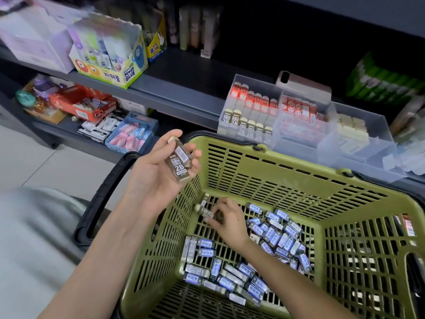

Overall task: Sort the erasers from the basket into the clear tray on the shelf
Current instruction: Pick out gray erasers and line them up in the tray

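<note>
Head view: left hand [161, 168] curls around rectangular brown-sleeved erasers [181, 160]; right hand [227, 221] pinches loose erasers [204, 207] inside the slatted green plastic basket [299, 168].

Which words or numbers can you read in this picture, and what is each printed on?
"2B": eraser held in the left hand.
"2B": beige erasers in the clear tray.
"POWER GLUE": yellow display box on the shelf.
"파워풀": same box.
Blue labels on the erasers in the basket: too blurred to read.

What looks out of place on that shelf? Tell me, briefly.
What looks like a pinkish phone leans behind the clear tray on the shelf, odd among stationery stock. The tray's erasers stand in neat rows; nothing seems spilled or damaged.
</note>
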Available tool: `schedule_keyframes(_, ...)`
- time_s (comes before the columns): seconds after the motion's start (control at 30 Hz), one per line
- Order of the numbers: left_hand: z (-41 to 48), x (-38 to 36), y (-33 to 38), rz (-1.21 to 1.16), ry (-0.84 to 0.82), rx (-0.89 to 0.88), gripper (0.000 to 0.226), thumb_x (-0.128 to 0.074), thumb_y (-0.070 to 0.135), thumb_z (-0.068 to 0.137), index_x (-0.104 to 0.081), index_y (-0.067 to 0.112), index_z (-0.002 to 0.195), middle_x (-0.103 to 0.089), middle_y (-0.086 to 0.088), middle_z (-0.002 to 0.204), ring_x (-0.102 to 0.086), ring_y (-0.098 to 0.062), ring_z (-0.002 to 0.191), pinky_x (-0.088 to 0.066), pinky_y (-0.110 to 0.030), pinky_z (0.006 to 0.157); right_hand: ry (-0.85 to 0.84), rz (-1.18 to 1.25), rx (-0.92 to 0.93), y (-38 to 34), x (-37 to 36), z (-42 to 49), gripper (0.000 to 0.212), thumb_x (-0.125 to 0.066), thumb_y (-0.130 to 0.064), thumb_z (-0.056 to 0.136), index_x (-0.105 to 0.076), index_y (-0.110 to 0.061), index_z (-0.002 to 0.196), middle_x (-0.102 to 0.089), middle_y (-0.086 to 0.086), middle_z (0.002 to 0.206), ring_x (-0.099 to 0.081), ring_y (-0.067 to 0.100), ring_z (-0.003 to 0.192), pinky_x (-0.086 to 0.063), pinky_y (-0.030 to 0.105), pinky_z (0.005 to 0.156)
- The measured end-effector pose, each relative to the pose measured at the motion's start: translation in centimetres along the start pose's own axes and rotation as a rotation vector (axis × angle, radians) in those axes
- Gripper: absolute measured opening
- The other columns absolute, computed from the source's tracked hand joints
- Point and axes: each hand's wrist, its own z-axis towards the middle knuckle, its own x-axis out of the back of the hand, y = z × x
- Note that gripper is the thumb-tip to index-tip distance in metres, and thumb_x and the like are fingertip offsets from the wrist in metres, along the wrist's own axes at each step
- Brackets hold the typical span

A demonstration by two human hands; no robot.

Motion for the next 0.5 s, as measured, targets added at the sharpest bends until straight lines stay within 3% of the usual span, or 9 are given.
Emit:
schedule_keyframes(0.13, 0.0, -0.1, 0.0, 0.017, -0.006, 0.008, 0.023, -0.051, 0.008, 0.079, -0.056, 0.012, 0.101, -0.064, -0.013, 0.078, -0.064, -0.023, 0.067, -0.054, -0.027, 0.06, 0.057, 0.54, -0.521, -1.6, 0.0, 1.1, 0.022, -0.064, -0.031, 0.087, -0.054, -0.012, 0.084, -0.058, -0.001, 0.068, -0.053, 0.009, 0.051, -0.048, 0.029, 0.052)
schedule_keyframes(0.2, -0.1, -0.1, 0.0, 0.035, -0.016, 0.003, 0.023, -0.052, 0.009, 0.078, -0.056, 0.012, 0.101, -0.064, -0.013, 0.077, -0.064, -0.023, 0.066, -0.054, -0.028, 0.058, -0.008, 0.595, -0.639, -2.5, -0.4, 1.9, 0.028, -0.064, -0.031, 0.087, -0.058, -0.004, 0.084, -0.059, 0.005, 0.061, -0.051, 0.007, 0.037, -0.048, 0.025, 0.044)
schedule_keyframes(0.33, -0.2, -0.2, 0.0, 0.057, -0.022, -0.002, 0.023, -0.051, 0.011, 0.08, -0.055, 0.012, 0.102, -0.064, -0.013, 0.076, -0.064, -0.023, 0.066, -0.054, -0.028, 0.058, -0.101, 0.342, -0.64, -4.2, -1.4, 3.3, 0.04, -0.064, -0.044, 0.084, -0.063, -0.007, 0.068, -0.059, 0.01, 0.058, -0.057, 0.019, 0.046, -0.051, 0.03, 0.057)
schedule_keyframes(0.5, -0.2, -0.3, -0.1, 0.085, -0.04, 0.017, 0.024, -0.051, 0.011, 0.08, -0.054, 0.012, 0.104, -0.063, -0.012, 0.077, -0.063, -0.024, 0.067, -0.054, -0.029, 0.058, -0.131, 0.2, -0.691, -4.4, -1.5, 4.5, 0.033, -0.064, -0.042, 0.079, -0.06, -0.014, 0.064, -0.059, 0.005, 0.06, -0.055, 0.019, 0.054, -0.043, 0.023, 0.051)
